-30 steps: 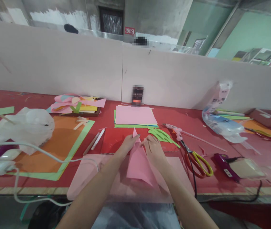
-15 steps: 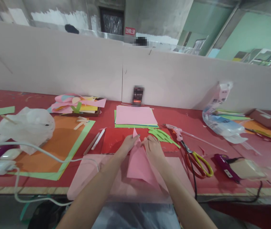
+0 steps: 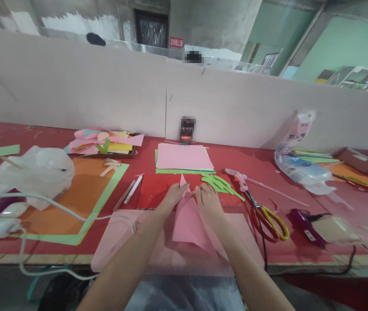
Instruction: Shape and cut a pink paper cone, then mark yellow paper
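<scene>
A folded pink sheet of paper (image 3: 190, 226), pointed at its far end, stands out over the pink mat (image 3: 119, 242). My left hand (image 3: 173, 195) is closed on its left edge near the tip, thumb on top. On the other side, my right hand (image 3: 207, 198) pinches the paper's right edge with bent fingers. Beyond both hands lies a red board (image 3: 154, 185), with green paper strips (image 3: 219, 183) heaped on its right end. A stack of coloured sheets, pink on top (image 3: 184, 156), rests farther back.
To the right lie a glue gun (image 3: 241, 180), scissors (image 3: 271, 222) and a purple power strip (image 3: 307, 226). A white pen (image 3: 133, 188), orange sheet (image 3: 83, 185), plastic bag (image 3: 37, 170) and white cable (image 3: 73, 211) are left. A white partition (image 3: 106, 90) stands behind.
</scene>
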Demonstrator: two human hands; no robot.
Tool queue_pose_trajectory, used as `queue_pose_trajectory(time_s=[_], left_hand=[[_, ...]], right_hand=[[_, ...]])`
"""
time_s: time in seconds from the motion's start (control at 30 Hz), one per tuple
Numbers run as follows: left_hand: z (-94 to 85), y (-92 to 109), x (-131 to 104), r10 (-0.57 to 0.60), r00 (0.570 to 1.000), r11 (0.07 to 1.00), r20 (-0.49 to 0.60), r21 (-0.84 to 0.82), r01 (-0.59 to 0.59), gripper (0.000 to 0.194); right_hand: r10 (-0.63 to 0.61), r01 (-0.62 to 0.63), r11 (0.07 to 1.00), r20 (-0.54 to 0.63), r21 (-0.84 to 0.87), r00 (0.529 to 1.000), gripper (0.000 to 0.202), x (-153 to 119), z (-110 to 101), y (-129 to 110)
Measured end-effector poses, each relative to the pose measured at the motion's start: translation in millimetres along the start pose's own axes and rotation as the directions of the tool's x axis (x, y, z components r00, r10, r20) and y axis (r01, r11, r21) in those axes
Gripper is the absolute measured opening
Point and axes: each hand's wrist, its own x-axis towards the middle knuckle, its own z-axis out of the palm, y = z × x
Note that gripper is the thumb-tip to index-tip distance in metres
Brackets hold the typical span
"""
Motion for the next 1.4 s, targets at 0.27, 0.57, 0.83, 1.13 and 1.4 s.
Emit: queue_pose_trajectory(time_s=[0.27,0.57,0.83,1.13,1.4], left_hand=[[1.7,4,-6,0.013,0.995,0.999,0.1,-0.054,-0.008,0.037],[1.9,8,-8,0.016,0.992,0.999,0.122,-0.036,-0.012,0.037],[0.8,9,-10,0.009,0.989,0.999,0.147,-0.047,-0.002,0.04],[2.1,6,-7,0.038,0.995,0.995,0.089,-0.091,-0.03,0.04],[0.4,-1,1,0.064,0.997,0.998,0.051,-0.023,-0.063,0.039]], right_hand=[[0.009,-0.005,0.999,-0.068,0.049,0.998,0.043,-3,-12,-5],[0.008,0.013,0.984,-0.117,0.179,0.993,0.04,-5,-14,5],[0.008,0.038,0.952,-0.147,0.303,0.989,0.032,-6,-13,5],[-0.027,0.052,0.953,-0.087,0.297,0.996,0.025,-7,-12,-6],[-0.121,0.12,0.979,-0.001,0.162,0.993,0.021,-3,-9,-5]])
